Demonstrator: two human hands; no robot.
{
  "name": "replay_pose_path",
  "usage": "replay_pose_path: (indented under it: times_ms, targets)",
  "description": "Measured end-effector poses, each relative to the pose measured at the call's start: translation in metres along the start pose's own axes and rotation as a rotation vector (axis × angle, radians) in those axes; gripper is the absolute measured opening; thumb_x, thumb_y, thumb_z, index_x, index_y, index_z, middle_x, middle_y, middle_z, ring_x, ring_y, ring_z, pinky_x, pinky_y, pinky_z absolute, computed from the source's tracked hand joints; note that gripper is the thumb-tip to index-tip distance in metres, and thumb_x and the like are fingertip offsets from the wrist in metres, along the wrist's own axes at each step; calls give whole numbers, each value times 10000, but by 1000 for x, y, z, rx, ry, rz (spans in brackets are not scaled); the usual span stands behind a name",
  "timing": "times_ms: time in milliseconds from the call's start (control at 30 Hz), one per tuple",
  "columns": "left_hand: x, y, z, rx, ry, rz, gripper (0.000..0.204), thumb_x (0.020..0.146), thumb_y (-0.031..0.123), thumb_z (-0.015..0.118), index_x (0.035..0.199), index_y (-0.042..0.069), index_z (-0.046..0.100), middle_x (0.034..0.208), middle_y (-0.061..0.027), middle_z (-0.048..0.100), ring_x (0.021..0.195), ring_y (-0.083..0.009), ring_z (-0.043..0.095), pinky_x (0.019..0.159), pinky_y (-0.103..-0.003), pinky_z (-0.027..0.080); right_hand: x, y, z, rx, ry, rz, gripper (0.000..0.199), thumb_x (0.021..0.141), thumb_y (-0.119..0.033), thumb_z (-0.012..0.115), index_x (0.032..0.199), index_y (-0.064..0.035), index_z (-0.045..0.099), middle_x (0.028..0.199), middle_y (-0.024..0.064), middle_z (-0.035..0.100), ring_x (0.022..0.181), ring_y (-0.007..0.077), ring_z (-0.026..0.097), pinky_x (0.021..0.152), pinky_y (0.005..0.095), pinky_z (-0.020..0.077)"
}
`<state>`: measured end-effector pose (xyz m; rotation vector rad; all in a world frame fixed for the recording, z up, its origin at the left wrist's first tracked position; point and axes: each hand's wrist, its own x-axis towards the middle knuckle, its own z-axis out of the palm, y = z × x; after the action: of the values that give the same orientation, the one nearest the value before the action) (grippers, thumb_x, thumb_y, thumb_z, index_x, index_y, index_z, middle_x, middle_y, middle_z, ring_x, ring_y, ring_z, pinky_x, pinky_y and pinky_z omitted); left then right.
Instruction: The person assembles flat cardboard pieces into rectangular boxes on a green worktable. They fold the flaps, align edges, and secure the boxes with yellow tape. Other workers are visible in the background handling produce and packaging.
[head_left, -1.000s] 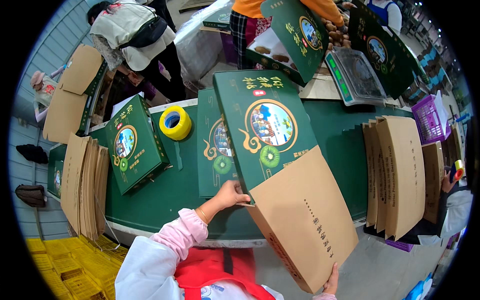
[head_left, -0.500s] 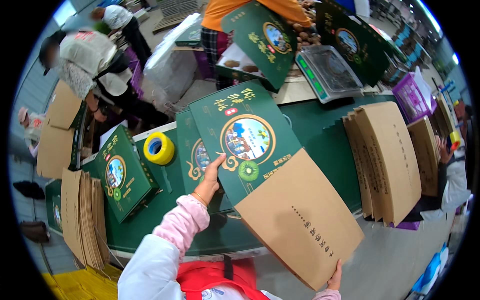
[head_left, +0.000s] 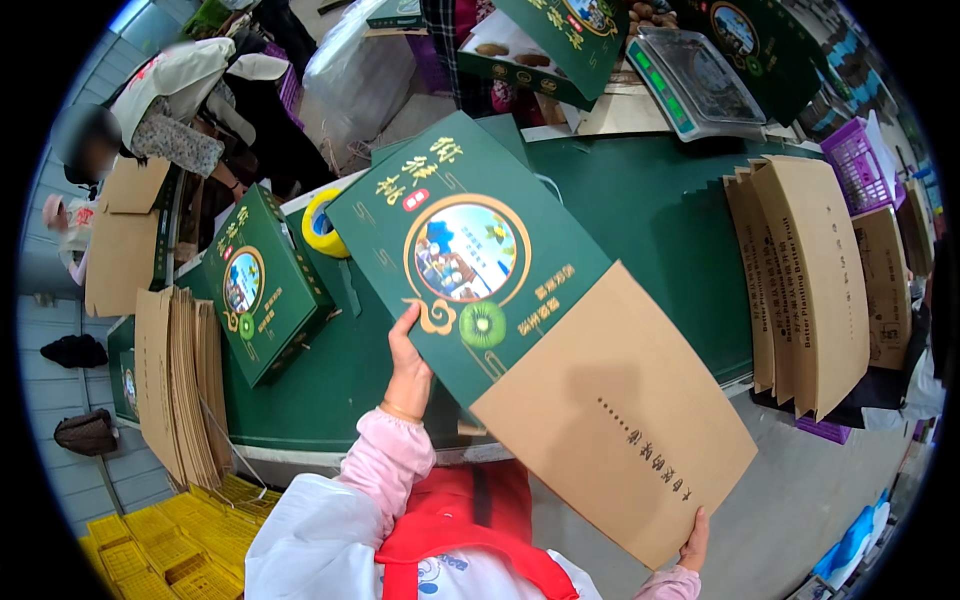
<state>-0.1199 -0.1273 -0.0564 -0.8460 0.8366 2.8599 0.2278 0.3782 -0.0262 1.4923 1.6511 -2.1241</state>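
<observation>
A green-topped bench (head_left: 660, 215) runs across a busy packing room, its near edge curving past the person's red apron. Held above that edge, tilted, is a flat box blank (head_left: 530, 320) (green printed panel uppermost, plain brown panel nearest the person). The left hand (head_left: 408, 365) grips the blank's left edge with fingers pressed against the green panel, thumb hidden behind. The right hand (head_left: 693, 540) pinches the brown panel's lower corner; only fingertips show.

Beyond the blank's upper left corner a yellow tape roll (head_left: 322, 224) lies on the bench, and farther left sits a made-up green box (head_left: 262, 282). Left of that, a stack of brown blanks (head_left: 180, 385) stands on edge off the bench end, with yellow crates (head_left: 170, 525) on the floor below. Right of the blank, more brown blanks (head_left: 810, 280) lean in a fanned pile over the bench's near edge. Bare green surface shows between that pile and the held blank. Past the blank's top edge a weighing scale (head_left: 700, 85) stands, beside open green boxes (head_left: 560, 45). Another person (head_left: 180, 110) bends at the far left.
</observation>
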Motion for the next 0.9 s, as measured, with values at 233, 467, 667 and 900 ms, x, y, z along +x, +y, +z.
replay_pose_path:
  times_ms: [233, 467, 667, 900]
  targets:
    - [32, 4, 18, 113, 9, -36, 369, 852, 253, 557, 1112, -7, 533, 1053, -171, 617, 922, -291, 621, 824, -409, 522, 53, -17, -3, -21, -65, -17, 492, 922, -352, 518, 1254, 2, 439, 1175, 127, 561, 1007, 222, 583, 851, 342, 496]
    - [25, -1, 29, 193, 15, -50, 343, 898, 286, 533, 1115, 20, 537, 1070, -134, 608, 956, -251, 607, 836, -371, 507, 104, -51, 37, -100, -143, -124, 548, 889, -359, 568, 1274, 2, 423, 1195, 127, 552, 1027, 227, 572, 866, 352, 488]
    - [17, -19, 27, 155, 39, -26, 450, 908, 383, 519, 1192, 34, 495, 1099, -111, 597, 999, -236, 589, 887, -375, 471, 90, -10, 47, 88, -133, -87, 548, 880, -347, 582, 1267, 10, 431, 1198, 130, 551, 1034, 240, 566, 869, 363, 486]
    - [-30, -30, 2, 430, -56, -274, 428, 913, 360, 514, 1221, 66, 470, 1149, -67, 573, 1050, -193, 553, 886, -371, 442, 75, 3, 68, 253, -58, -121, 501, 884, -287, 581, 1250, 25, 440, 1157, 146, 571, 986, 264, 595, 828, 390, 511]
